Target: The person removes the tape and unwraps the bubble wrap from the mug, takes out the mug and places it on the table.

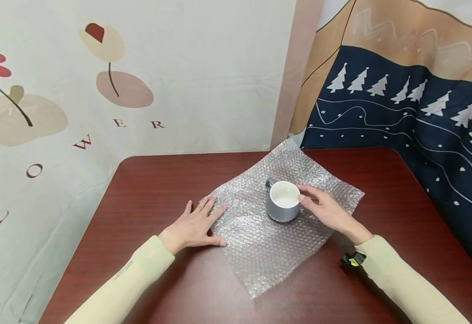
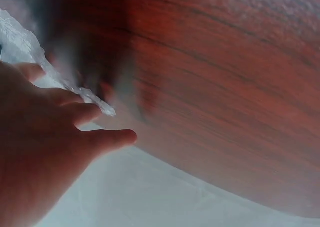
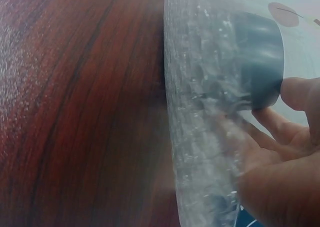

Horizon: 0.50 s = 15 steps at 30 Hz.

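A grey mug (image 1: 283, 211) with a white inside stands upright on a sheet of bubble wrap (image 1: 256, 261), its handle turned to the back left. My right hand (image 1: 327, 209) holds the mug by its right side, thumb and forefinger at the rim. In the right wrist view, the thumb meets the rim of the mug (image 3: 267, 62) and the other fingers lie lower along its wall. Fingers spread, my left hand (image 1: 197, 225) rests at the left edge of the sheet. The left wrist view shows the wrap's edge (image 2: 60, 79) by those fingers.
The sheet lies cornerwise on a dark red wooden table (image 1: 151, 189). Behind stands a pale cloth with flower prints (image 1: 203, 81); a navy cloth with white trees (image 1: 382, 117) hangs at the right. A black and yellow device (image 1: 353, 259) is at the right wrist.
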Each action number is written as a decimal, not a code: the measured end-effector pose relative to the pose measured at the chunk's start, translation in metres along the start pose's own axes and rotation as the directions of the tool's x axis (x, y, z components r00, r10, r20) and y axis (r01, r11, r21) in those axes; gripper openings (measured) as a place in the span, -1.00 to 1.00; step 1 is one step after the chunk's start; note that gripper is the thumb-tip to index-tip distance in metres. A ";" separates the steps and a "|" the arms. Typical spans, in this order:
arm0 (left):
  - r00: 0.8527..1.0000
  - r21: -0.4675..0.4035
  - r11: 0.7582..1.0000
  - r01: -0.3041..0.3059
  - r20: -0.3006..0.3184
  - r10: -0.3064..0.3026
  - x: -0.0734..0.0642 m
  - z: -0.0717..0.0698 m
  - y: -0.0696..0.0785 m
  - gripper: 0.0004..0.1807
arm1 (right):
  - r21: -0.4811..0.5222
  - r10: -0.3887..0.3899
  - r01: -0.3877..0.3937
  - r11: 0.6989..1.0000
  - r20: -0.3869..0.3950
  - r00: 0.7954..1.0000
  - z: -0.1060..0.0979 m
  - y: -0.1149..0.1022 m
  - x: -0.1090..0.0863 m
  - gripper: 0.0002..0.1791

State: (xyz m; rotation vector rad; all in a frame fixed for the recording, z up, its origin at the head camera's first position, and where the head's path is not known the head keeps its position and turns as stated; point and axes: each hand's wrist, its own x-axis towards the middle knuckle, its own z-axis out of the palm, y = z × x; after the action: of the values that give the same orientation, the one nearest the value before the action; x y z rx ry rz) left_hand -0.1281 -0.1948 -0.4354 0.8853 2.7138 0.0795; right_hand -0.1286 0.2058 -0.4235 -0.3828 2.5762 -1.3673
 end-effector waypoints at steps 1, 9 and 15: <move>1.000 0.005 1.000 0.001 0.003 -0.001 0.000 -0.001 0.001 0.13 | -0.006 -0.003 0.003 1.000 -0.002 1.000 0.000 0.000 0.000 -0.37; 0.999 0.145 0.989 0.009 0.029 -0.013 0.003 -0.019 0.017 0.11 | -0.020 0.002 -0.003 1.000 -0.024 1.000 0.001 0.000 -0.003 -0.36; 0.995 0.239 0.971 -0.018 -0.089 0.040 0.023 -0.045 0.041 -0.05 | -0.020 -0.028 0.027 0.999 -0.070 0.997 0.007 -0.003 0.000 -0.34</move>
State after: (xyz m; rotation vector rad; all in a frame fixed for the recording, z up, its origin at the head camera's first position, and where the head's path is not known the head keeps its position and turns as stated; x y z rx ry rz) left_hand -0.1350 -0.1465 -0.3928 1.0103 2.8391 -0.2095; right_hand -0.1263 0.1986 -0.4243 -0.3814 2.6521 -1.3910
